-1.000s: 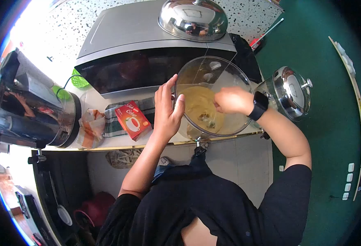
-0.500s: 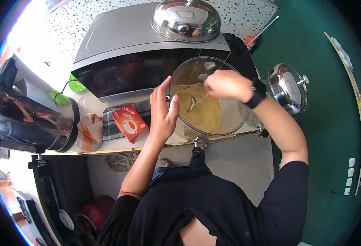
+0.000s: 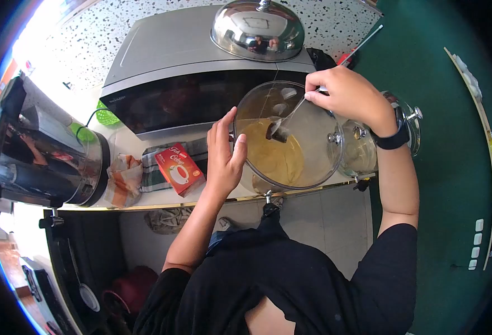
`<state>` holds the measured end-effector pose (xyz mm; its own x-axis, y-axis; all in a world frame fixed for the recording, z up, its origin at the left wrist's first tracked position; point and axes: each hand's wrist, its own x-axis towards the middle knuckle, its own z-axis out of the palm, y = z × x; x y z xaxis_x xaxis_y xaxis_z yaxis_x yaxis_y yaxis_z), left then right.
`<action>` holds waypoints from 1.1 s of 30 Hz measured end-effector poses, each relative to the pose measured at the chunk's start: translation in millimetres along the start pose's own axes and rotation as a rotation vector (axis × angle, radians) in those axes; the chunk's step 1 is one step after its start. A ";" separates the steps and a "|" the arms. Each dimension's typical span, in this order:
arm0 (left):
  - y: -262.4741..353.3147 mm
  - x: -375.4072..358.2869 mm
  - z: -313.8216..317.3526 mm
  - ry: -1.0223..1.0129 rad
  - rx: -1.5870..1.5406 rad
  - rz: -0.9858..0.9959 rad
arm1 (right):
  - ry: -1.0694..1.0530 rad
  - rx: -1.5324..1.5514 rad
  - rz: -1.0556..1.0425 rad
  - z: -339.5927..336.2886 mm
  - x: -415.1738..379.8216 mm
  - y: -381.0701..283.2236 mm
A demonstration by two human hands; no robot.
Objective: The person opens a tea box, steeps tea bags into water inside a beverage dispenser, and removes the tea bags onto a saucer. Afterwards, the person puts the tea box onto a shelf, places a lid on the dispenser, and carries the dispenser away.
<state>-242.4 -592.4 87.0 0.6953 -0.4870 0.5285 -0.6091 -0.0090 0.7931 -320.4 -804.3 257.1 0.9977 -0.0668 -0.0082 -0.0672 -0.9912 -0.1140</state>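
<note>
A large clear round container (image 3: 318,167) stands open at the counter's front edge, with yellowish liquid (image 3: 271,162) in its bottom. My left hand (image 3: 223,159) rests against its left side, fingers stretched up and thumb apart at the rim. Over the right part of the rim, my right hand (image 3: 349,95) pinches pale strands running down and left. At their lower end is a dark tea bag (image 3: 278,132), inside the container above the liquid. A red tea box (image 3: 180,170) lies on a checked cloth (image 3: 154,176) left of my left hand.
Behind the container is a silver microwave (image 3: 162,44) with a metal lid (image 3: 257,30) on top. A second clear container (image 3: 359,151) stands at the right. A black appliance (image 3: 48,151) and a plastic bag (image 3: 124,181) are at the left.
My right hand has moved up and right from inside the container to above its rim. The dark tea bag has shifted slightly right and up. My left hand stays nearly in place.
</note>
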 end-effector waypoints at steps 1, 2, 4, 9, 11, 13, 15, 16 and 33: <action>-0.8 0.0 0.9 0.006 -0.003 0.011 | -0.002 -0.003 0.000 4.1 -2.9 -1.0; 0.2 0.1 0.8 -0.002 -0.004 -0.001 | -0.003 -0.005 -0.001 9.7 -4.8 -1.4; 3.3 -0.3 -0.8 -0.015 -0.004 -0.027 | -0.101 -0.055 0.016 38.5 -2.5 -2.6; 1.8 -0.3 -0.4 -0.024 -0.020 -0.041 | -0.320 -0.171 -0.016 116.1 4.3 5.7; 0.9 -0.4 0.1 -0.027 -0.026 -0.037 | -0.318 -0.140 -0.010 122.2 1.9 11.8; -2.4 -1.1 1.3 -0.012 -0.025 -0.013 | -0.246 -0.035 -0.011 97.9 -1.3 3.6; -2.2 -0.9 1.8 -0.006 -0.008 -0.001 | -0.147 -0.018 0.007 72.3 -6.0 1.6; -2.0 -1.1 1.4 -0.002 0.002 0.004 | -0.065 0.036 0.006 59.5 -11.0 0.0; -2.1 -1.7 0.3 -0.026 -0.018 -0.035 | -0.141 -0.115 0.045 90.5 -35.7 -28.5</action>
<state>-242.4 -591.8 84.3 0.7060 -0.5088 0.4925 -0.5773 -0.0108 0.8165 -354.2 -763.3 170.7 0.9833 -0.1023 -0.1505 -0.1028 -0.9947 0.0041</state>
